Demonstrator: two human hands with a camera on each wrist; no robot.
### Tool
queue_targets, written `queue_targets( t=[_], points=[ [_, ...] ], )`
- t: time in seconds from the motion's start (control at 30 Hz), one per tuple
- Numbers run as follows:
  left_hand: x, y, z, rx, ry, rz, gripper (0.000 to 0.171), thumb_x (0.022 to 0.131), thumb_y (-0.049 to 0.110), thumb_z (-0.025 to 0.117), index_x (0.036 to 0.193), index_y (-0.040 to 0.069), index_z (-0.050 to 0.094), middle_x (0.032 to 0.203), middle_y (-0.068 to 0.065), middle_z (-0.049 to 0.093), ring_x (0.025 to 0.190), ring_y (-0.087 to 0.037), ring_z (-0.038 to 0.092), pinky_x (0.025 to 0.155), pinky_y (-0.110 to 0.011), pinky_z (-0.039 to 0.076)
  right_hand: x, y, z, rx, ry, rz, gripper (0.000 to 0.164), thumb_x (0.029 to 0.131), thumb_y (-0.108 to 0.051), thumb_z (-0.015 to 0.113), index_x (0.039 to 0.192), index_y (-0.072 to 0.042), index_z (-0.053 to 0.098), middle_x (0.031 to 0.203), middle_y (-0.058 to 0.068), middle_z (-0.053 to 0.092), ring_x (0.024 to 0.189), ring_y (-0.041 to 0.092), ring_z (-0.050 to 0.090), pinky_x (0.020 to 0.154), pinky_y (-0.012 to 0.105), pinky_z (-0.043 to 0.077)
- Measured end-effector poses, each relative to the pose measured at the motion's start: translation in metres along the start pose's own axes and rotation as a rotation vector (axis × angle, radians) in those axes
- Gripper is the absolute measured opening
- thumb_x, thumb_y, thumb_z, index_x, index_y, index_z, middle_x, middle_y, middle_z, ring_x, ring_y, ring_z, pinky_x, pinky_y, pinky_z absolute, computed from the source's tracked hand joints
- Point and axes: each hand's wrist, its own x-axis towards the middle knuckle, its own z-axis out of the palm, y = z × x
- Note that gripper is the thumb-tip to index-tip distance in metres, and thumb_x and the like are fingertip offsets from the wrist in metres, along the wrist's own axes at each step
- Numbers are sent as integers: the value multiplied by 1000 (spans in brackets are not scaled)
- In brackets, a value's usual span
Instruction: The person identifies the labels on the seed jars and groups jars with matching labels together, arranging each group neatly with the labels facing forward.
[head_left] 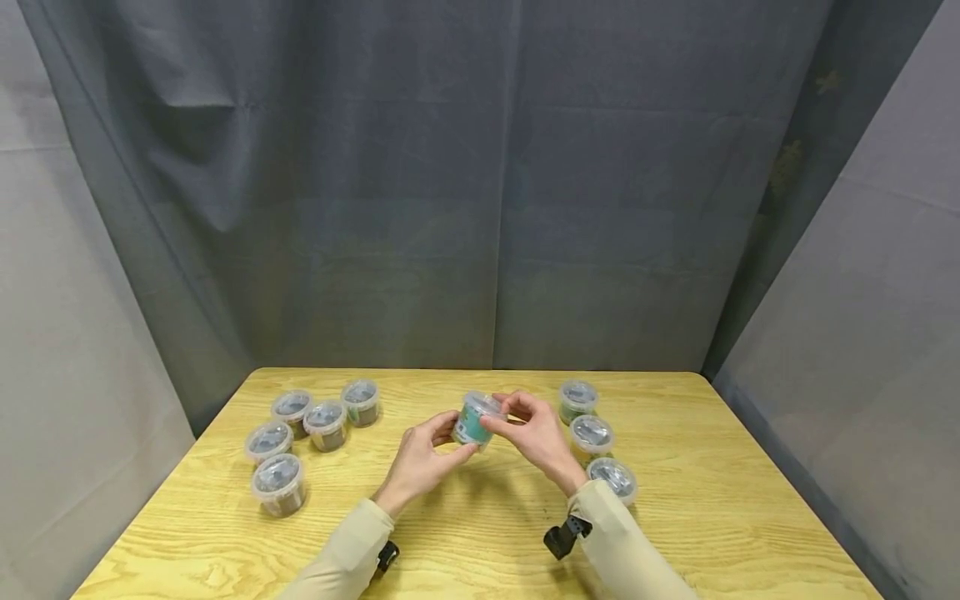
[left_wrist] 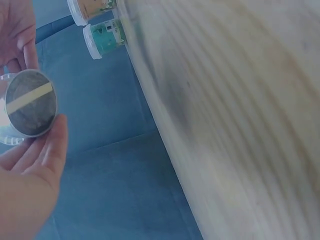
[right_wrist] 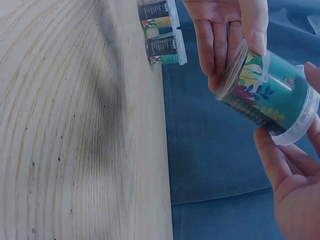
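Note:
Both hands hold a small plastic tub (head_left: 472, 423) above the middle of the table, tilted, with a clear lid and a teal label. My left hand (head_left: 418, 461) grips its lower part between thumb and fingers. At the lid end, my right hand (head_left: 534, 435) has its thumb and fingers on the tub's rim and side. The right wrist view shows colourful leaf shapes on the label (right_wrist: 280, 90), and the left thumb pressing near its bottom edge. In the left wrist view the tub's round grey base (left_wrist: 32, 117) carries a pale strip (left_wrist: 30, 98).
Several similar lidded tubs (head_left: 325, 423) stand at the left of the wooden table (head_left: 712, 500). Three more form a line on the right, the nearest tub (head_left: 612, 479) close by my right forearm. A dark curtain (head_left: 390, 208) hangs behind, with pale cloth (head_left: 862, 317) at the sides.

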Motion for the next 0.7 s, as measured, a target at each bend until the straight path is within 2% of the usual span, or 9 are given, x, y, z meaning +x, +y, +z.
queue_targets(
  t=[0.17,0.37,0.5,0.6,0.7],
  points=[
    [0,-1,0,-40,-21,-14,60,86,31,76,135,2,55,121,-14,68,106,-25,68,95,-36,56,0,0,-1,22,-11,1,31,80,-24,83,82,-7,58,126,9,67,118,26,63,98,41,54],
    [1,-1,8,-4,68,9,55,81,26,82,126,2,61,112,-16,71,99,-25,70,90,-46,57,-2,-3,2,-30,13,15,31,80,-28,83,84,-9,59,123,8,68,118,26,64,95,38,56],
    [2,0,12,59,111,45,53,80,26,83,123,3,63,110,-14,72,98,-23,71,88,-43,58,-1,-3,2,-42,55,22,32,78,-29,84,83,-9,59,119,9,70,114,26,66,94,38,56],
    [2,0,12,72,106,49,52,81,27,81,124,4,63,111,-13,72,99,-22,70,89,-37,58,-1,-1,1,-19,61,16,32,78,-25,84,83,-7,59,120,11,69,112,28,66,94,39,56],
    [1,-2,12,52,73,35,53,83,28,79,126,4,61,113,-13,71,100,-23,70,90,-38,58,-1,2,-1,6,44,13,32,78,-23,84,84,-6,59,122,12,69,113,28,66,96,39,55]
  ],
)
